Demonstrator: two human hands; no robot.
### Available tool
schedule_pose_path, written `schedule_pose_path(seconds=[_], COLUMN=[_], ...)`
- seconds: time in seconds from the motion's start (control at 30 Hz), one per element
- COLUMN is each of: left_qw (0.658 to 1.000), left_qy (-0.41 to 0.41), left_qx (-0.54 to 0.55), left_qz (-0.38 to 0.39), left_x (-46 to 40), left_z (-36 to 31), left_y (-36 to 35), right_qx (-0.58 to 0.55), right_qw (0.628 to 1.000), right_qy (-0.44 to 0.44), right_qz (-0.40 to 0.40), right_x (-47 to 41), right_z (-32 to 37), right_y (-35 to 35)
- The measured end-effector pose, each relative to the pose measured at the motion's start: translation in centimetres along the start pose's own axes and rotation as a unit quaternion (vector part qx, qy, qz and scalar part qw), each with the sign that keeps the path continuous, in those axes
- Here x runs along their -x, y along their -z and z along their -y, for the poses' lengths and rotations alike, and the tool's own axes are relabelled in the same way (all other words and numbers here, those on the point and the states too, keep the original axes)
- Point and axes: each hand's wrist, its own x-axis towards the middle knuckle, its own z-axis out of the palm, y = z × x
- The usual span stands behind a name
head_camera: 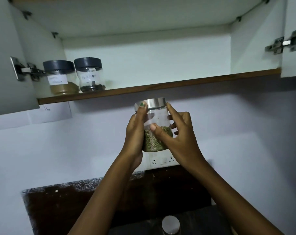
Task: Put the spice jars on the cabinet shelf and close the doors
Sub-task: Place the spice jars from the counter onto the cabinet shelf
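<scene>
I hold a clear glass jar with a silver lid and green-brown spice up in front of the wall, just below the cabinet shelf's brown front edge. My left hand wraps its left side, thumb on the lid. My right hand grips its right side, thumb across the glass. Two dark-lidded jars stand at the shelf's left end: one with brown powder, one with black peppercorns. Both cabinet doors are swung open, the left door and the right door.
The shelf to the right of the two jars is bare. Metal hinges stick out at both cabinet sides. Below lies a dark countertop with another silver-lidded jar at the bottom edge. A wall socket sits behind my wrists.
</scene>
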Motion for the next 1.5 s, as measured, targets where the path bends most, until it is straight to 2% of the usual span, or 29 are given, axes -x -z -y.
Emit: schedule_pose_path(seconds=[0.1,0.23,0.3,0.4,0.47,0.53,0.6,0.63,0.7,0.73,0.8,0.87,0.93,1.0,1.1,1.2,1.27,1.4,1.5], left_qw=[1.000,0.999,1.000,1.000,1.000,1.000,0.999,0.999,0.998,0.998,0.997,0.997,0.998,0.999,0.999,0.999,0.998,0.998,0.999], left_qy=[0.006,0.009,0.006,-0.011,-0.008,0.006,0.014,0.017,0.017,0.016,0.025,0.034,0.030,0.010,-0.030,-0.019,-0.013,-0.030,-0.035], left_qx=[0.017,0.029,0.017,-0.007,0.000,0.017,0.037,0.047,0.062,0.068,0.074,0.073,0.062,0.049,0.028,0.039,0.052,0.048,0.031], left_qz=[0.006,0.019,0.019,0.011,-0.005,-0.012,-0.006,0.000,0.007,0.005,-0.004,-0.009,-0.010,-0.010,-0.025,-0.021,-0.023,-0.036,-0.026], left_x=[0.2,0.0,0.1,0.3,0.5,0.6,0.6,0.5,0.1,0.0,-0.2,-0.3,-0.3,-0.4,-0.2,0.0,-0.1,-0.5,-0.5], left_z=[-0.9,-1.9,-2.2,-2.3,-2.1,-1.8,-1.9,-2.1,-2.6,-2.9,-3.2,-3.3,-3.4,-3.3,-2.6,-2.1,-2.3,-2.8,-2.7], left_y=[0.3,0.5,0.7,0.5,0.2,-0.1,0.0,0.2,0.8,1.1,1.3,1.2,1.2,1.1,0.6,0.3,0.7,1.9,2.4], right_qx=[-0.092,-0.251,-0.263,-0.187,-0.049,0.094,0.168,0.161,0.037,-0.058,-0.234,-0.318,-0.307,-0.246,-0.048,0.104,0.091,-0.059,-0.080], right_qw=[0.995,0.959,0.957,0.982,0.996,0.986,0.972,0.974,0.995,0.998,0.967,0.935,0.943,0.967,0.996,0.979,0.982,0.993,0.992], right_qy=[-0.038,-0.093,-0.079,-0.031,-0.001,0.036,0.075,0.094,0.080,0.038,-0.064,-0.107,-0.081,-0.044,0.041,0.128,0.143,0.087,0.068], right_qz=[0.022,0.095,0.089,0.002,-0.077,-0.134,-0.144,-0.126,-0.053,-0.010,0.081,0.116,0.096,0.040,-0.068,-0.123,-0.084,0.056,0.072], right_x=[0.5,1.5,2.0,2.1,2.1,2.1,2.0,1.9,2.0,2.1,2.2,2.2,2.2,2.1,1.8,1.5,1.5,1.8,1.9], right_z=[0.5,0.6,0.7,1.0,1.1,1.1,1.2,1.0,0.9,1.1,1.1,1.0,1.1,1.2,1.1,0.9,1.0,1.3,1.3], right_y=[-0.4,-0.9,-1.3,-1.8,-2.3,-2.6,-2.6,-2.5,-1.9,-1.7,-1.4,-1.5,-1.9,-2.3,-2.8,-3.0,-2.6,-1.8,-1.7])
